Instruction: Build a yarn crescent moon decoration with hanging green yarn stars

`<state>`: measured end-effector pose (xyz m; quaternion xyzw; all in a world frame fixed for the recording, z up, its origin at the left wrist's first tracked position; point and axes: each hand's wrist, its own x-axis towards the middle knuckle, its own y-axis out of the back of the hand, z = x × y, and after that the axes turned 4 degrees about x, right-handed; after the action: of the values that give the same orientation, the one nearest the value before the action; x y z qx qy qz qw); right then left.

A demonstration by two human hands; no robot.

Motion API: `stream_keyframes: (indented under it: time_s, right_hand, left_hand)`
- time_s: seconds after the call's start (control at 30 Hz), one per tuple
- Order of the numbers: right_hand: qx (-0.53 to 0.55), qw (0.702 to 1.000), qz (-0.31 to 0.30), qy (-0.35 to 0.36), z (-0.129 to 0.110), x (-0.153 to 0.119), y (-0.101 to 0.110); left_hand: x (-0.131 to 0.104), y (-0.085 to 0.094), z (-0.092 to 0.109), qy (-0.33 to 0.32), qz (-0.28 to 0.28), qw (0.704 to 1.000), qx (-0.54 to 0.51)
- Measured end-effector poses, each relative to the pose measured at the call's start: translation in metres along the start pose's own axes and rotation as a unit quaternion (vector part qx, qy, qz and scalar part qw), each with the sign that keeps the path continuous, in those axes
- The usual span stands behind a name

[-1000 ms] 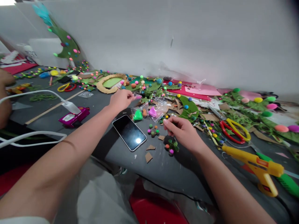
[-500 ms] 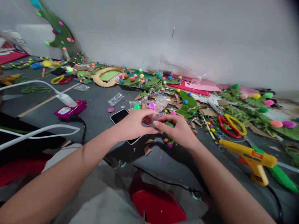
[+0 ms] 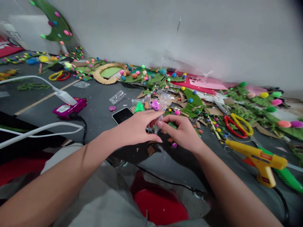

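A small clear plastic bag is pinched between the thumb and finger of my right hand, above the middle of the table. My left hand is just left of it, thumb and fingers spread around the bag's left side; the fingers' far side is hidden. Under my left hand lies a phone, partly covered. Beyond my hands are a green clay piece and a pink one in clear bags. A brown cardboard scrap lies below my hands.
To the right lie a yellow glue gun, scissors and a green tool. Felt leaves with coloured pompoms line the wall. A purple power adapter with white cables sits left. An empty clear bag lies behind the phone.
My left thumb and fingers have spread wider apart, and its thumb has dropped lower. My right hand still pinches the bag. The whole view has shifted slightly.
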<state>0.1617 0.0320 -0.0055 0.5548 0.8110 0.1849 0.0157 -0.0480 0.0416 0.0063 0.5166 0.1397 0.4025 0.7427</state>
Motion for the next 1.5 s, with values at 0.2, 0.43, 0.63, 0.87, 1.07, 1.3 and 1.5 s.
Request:
stream_keyframes:
  time_s: [0.2,0.43,0.63,0.87,1.07,1.3,1.5]
  right_hand:
    - [0.019,0.999,-0.025,-0.023,-0.005,-0.003,0.007]
    - [-0.036,0.999,0.01,-0.039,-0.005,-0.002,0.007]
    - [-0.045,0.995,0.089,-0.001,-0.004,-0.002,0.005]
    - [-0.022,0.99,0.059,0.13,0.006,-0.003,0.002]
    - [-0.033,0.988,0.03,0.15,0.014,-0.002,0.0]
    - [-0.047,0.984,0.063,0.158,0.012,-0.002,0.008]
    - [-0.05,0.982,0.08,0.164,0.011,0.0,0.012]
  left_hand:
    - [0.001,0.008,0.0,-0.062,0.079,0.994,0.039]
    - [-0.002,0.01,0.0,-0.032,0.063,0.995,0.068]
    - [-0.002,0.009,-0.004,0.002,0.035,0.998,0.05]
    - [0.001,0.009,0.001,0.023,0.064,0.998,0.014]
    - [0.0,-0.001,0.004,0.026,0.044,0.995,-0.084]
    - [-0.002,0.012,-0.005,0.038,-0.01,0.961,-0.273]
    - [-0.001,0.02,-0.011,0.134,-0.005,0.923,-0.36]
